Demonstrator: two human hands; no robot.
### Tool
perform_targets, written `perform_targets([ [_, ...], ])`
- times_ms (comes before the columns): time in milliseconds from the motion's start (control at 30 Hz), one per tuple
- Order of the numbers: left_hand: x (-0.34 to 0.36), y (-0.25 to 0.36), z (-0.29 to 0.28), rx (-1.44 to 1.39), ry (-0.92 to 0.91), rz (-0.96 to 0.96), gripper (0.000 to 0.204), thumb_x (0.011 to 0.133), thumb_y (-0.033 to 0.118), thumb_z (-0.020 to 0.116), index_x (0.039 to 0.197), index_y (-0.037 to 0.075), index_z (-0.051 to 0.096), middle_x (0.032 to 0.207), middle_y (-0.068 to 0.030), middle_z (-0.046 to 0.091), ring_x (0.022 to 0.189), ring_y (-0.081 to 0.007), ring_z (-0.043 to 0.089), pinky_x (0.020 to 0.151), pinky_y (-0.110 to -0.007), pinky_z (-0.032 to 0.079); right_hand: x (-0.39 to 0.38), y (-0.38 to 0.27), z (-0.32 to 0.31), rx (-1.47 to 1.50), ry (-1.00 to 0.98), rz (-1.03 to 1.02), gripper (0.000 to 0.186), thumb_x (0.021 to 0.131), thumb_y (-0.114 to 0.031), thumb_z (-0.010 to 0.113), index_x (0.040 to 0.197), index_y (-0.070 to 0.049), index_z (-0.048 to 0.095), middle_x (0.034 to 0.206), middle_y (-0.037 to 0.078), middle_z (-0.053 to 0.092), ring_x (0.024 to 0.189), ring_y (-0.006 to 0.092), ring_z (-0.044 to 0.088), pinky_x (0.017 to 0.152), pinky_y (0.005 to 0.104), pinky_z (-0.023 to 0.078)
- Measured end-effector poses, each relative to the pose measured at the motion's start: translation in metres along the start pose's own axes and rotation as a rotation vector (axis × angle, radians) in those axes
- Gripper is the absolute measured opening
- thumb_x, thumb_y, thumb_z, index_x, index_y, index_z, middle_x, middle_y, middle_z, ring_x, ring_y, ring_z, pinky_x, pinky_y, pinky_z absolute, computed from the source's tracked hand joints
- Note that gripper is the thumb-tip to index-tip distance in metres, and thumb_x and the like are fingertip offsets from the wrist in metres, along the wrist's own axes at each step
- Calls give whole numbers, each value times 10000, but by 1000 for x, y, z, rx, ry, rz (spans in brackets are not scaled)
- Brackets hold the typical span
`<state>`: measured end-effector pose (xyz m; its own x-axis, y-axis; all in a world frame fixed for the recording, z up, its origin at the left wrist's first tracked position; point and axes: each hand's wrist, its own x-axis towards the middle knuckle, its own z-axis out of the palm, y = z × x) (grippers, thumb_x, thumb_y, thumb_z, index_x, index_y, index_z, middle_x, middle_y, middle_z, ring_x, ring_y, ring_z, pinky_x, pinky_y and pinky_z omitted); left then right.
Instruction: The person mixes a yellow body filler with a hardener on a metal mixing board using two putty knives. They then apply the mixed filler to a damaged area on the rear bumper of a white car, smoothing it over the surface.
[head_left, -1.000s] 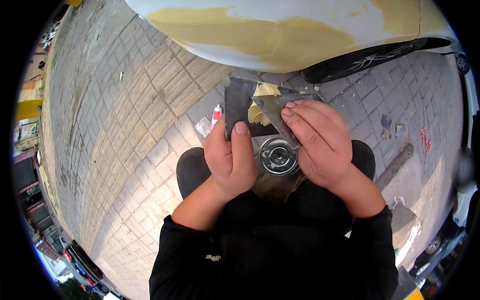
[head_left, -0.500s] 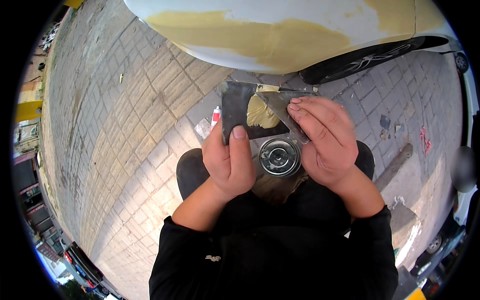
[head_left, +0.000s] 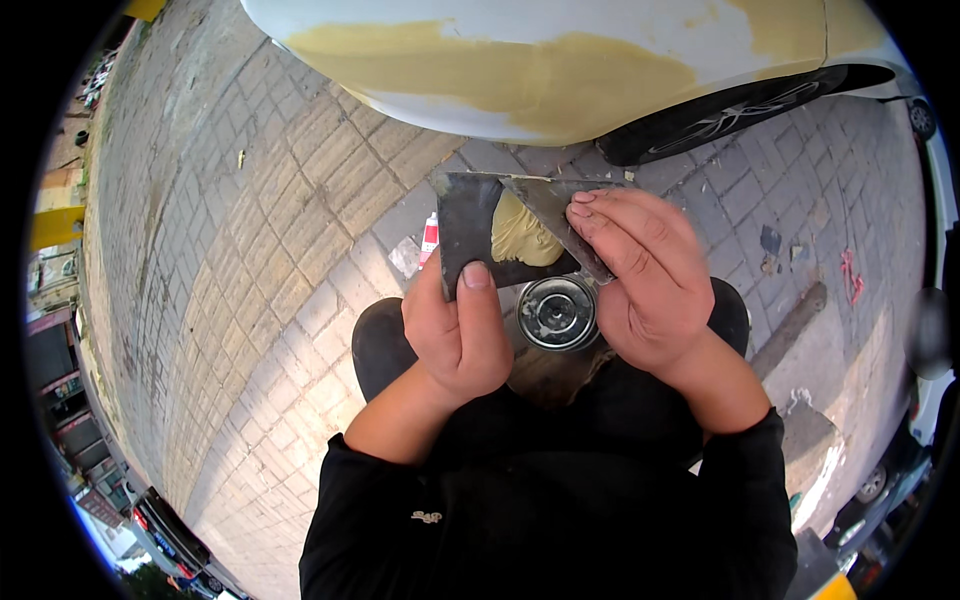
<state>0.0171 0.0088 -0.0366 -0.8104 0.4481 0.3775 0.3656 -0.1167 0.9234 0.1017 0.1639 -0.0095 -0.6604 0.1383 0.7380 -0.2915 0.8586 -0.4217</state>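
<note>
My left hand pinches a flat, dark, straight-edged plate near its lower left corner, the thumb pressed on the upper face and the fingers mostly hidden beneath. My right hand grips a thin spreader, its fingers laid close together along the sheet; I cannot see where that thumb sits. The spreader is grey, scuffed and stiff-looking, and it slants across the right part of the plate with one corner near the top edge. Between its slanting edge and my left thumb, a mound of yellowish putty lies on the plate, smooth, thick and creamy, with soft ridges dragged through it.

Just below the plate, between my knees, is a round tin with a shiny top of concentric metal rings, smeared with grey. Ahead of me curves the white car body, coated in broad, matt yellowish patches with uneven borders, above a black tyre and a spoked wheel. Rectangular paving blocks, rough and gritty, cover the ground.

Beside the plate's left edge, a partly hidden tube shows a red and white label, its print too small to read. My black shirt carries a small pale mark, also illegible
</note>
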Motion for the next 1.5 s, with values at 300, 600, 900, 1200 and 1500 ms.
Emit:
perform_targets([
  [300,-1,0,-3,-165,-40,-98,253,987,91,406,1133,-90,507,1035,-116,605,915,-119,541,825,-256,422,-3,-1,5,-24,-40,-44,356,658,4,615,1004,68,662,984,165,652,877,316,639,785,377,541],
  [600,2,0,-12,-298,-72,-251,278,970,85,408,1156,-99,503,1075,-144,617,997,-168,574,898,-289,433,-5,-5,-1,-27,-119,-81,295,708,-55,633,985,34,677,983,133,664,880,286,648,762,366,551],
  [900,29,15,-27,-1076,-219,-629,399,945,131,430,1245,-130,455,1195,-234,589,1090,-307,603,960,-405,468,-7,-24,-29,75,-137,-259,250,804,-153,696,1052,-156,670,1085,-17,627,1037,213,600,921,455,514],
  [1200,23,18,-22,-1377,-306,-813,483,907,167,466,1286,-129,416,1205,-256,579,1087,-334,612,925,-416,504,-23,-22,-17,274,53,-290,295,794,-106,682,1085,-140,643,1116,-6,597,1045,233,587,894,454,533],
  [1500,30,42,-12,-1013,-101,-748,310,899,278,458,907,-20,542,681,-99,564,590,-176,510,494,-303,405,-30,8,-4,345,-26,-126,279,809,-1,676,1081,-15,615,1135,130,573,1059,313,582,911,487,523],
])
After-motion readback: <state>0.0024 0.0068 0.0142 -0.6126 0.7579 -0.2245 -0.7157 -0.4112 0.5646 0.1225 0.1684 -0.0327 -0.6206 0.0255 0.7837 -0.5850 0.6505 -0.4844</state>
